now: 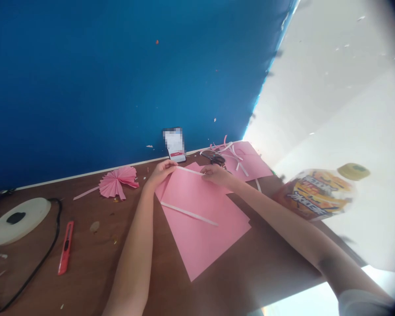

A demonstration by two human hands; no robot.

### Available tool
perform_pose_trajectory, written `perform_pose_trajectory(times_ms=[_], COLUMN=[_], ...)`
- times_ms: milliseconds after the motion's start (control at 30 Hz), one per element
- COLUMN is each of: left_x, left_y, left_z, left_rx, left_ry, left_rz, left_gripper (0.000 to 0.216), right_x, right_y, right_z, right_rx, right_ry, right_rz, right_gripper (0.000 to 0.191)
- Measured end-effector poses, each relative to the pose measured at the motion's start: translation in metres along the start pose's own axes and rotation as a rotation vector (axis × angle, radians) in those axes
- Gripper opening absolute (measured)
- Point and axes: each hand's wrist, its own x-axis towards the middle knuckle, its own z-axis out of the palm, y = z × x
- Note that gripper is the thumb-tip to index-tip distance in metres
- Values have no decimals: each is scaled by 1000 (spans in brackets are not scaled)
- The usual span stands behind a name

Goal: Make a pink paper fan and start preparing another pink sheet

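Observation:
A stack of pink paper sheets (pixel 204 245) lies in front of me on the brown table. At its far edge the top sheet (pixel 191 188) is slightly raised, and a thin white strip (pixel 190 171) runs along that edge between my hands. My left hand (pixel 164 171) pinches the far left corner of this sheet. Farther right, my right hand (pixel 214 174) pinches the same edge, with its fingertips at the end of the white strip. A second white strip (pixel 189 213) lies slanted across the pink paper, nearer to me.
A phone (pixel 175 145) leans against the blue wall. Scissors (pixel 213 158) and paper scraps (pixel 235 156) lie behind my right hand. At left are a pleated pink paper fan (pixel 118 182), a red cutter (pixel 66 248) and a white cable device (pixel 19 219). A labelled bottle (pixel 319 193) stands right.

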Motion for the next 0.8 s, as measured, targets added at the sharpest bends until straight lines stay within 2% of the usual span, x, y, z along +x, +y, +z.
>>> perform_pose_trajectory(times_ms=[167, 367, 500, 700, 800], left_x=[-1, 2, 4, 4, 3], left_y=[22, 36, 30, 20, 19], left_z=[2, 26, 32, 23, 22], left_rx=[201, 437, 474, 531, 532], left_ry=[-203, -437, -437, -434, -448], left_rz=[24, 32, -3, -70, -39], left_gripper=[39, 35, 35, 41, 41], right_x=[-4, -6, -1, 2, 0], right_y=[-5, -8, -1, 1, -1], right_z=[-8, -10, -14, -21, -22], right_rx=[-110, -197, -240, -308, -345], right_ry=[-108, -122, -149, -167, -172], right_rz=[-74, -204, -213, -119, -85], right_gripper=[17, 17, 16, 16, 16])
